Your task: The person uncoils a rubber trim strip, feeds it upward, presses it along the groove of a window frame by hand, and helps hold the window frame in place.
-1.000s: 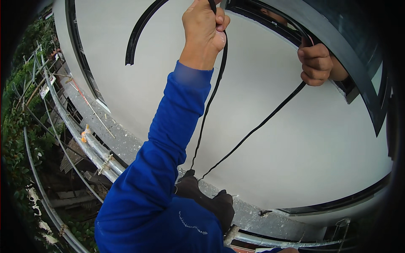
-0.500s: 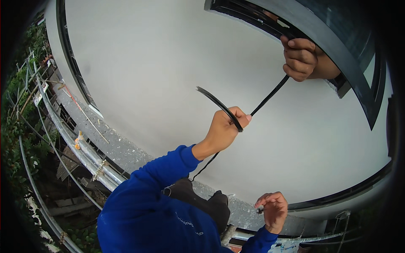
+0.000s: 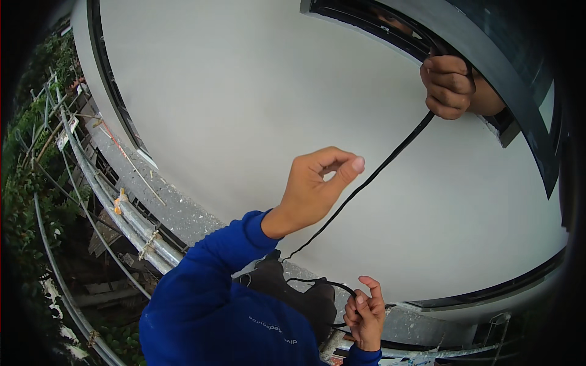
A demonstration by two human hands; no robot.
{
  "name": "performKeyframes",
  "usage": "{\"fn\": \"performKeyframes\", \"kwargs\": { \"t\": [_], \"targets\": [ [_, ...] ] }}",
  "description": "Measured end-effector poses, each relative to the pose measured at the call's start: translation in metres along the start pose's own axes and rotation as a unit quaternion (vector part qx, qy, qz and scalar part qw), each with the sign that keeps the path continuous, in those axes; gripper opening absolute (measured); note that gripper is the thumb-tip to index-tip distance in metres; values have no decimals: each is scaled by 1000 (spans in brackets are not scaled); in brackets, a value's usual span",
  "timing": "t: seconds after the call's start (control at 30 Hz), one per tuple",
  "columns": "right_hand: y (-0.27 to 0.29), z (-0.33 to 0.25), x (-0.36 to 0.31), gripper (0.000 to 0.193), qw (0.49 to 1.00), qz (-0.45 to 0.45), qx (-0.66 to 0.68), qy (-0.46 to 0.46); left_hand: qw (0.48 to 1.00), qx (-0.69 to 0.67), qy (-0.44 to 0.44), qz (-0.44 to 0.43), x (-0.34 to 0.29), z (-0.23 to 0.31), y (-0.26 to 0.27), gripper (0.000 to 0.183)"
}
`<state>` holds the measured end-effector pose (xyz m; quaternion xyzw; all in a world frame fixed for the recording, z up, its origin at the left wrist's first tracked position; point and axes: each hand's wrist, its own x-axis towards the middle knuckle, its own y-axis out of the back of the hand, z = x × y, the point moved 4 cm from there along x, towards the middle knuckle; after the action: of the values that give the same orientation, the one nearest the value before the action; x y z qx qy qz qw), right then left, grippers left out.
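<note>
A long black flexible strip (image 3: 390, 160) slants down across the pale wall. Its upper part is in another person's closed hand (image 3: 450, 86), which reaches out through the window opening. My left hand (image 3: 308, 189) is in front of the wall, just left of the strip, with thumb and forefinger curled together and nothing seen between them. Its other fingers are mostly hidden. Low at the right, my right hand (image 3: 366, 314) grips a looped part of the strip between thumb and fingers, forefinger raised. Blue sleeves cover both my arms.
A dark window frame (image 3: 519, 79) juts out at the upper right. Another dark frame (image 3: 110, 85) edges the wall at left. Metal scaffold pipes (image 3: 131, 222) run along a speckled grey ledge (image 3: 186, 213), with greenery (image 3: 30, 183) beyond.
My left hand has let go of the strip and shifted slightly left. The right hand has moved left and now holds the strip. The other person's hand has shifted slightly right in view.
</note>
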<state>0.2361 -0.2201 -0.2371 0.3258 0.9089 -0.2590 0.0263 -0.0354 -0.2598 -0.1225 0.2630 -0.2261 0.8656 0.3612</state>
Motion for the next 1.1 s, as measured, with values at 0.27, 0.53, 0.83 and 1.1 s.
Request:
{"fn": "performKeyframes", "kwargs": {
  "t": [0.27, 0.53, 0.83, 1.1],
  "targets": [
    [12, 17, -3, 47, 998, -48, -34, -24, 942, -252, -114, 187, 145, 98, 61, 39],
    [8, 21, -3, 46, 996, -58, -63, -27, 949, -273, -63, 144, 161, 95, 67, 31],
    [9, 28, -3, 44, 994, -60, -84, -30, 912, -369, -94, 152, 163, 94, 65, 21],
    [18, 33, -3, 43, 995, -55, -83, -26, 905, -357, -109, 206, 158, 95, 58, 19]
  ]
}}
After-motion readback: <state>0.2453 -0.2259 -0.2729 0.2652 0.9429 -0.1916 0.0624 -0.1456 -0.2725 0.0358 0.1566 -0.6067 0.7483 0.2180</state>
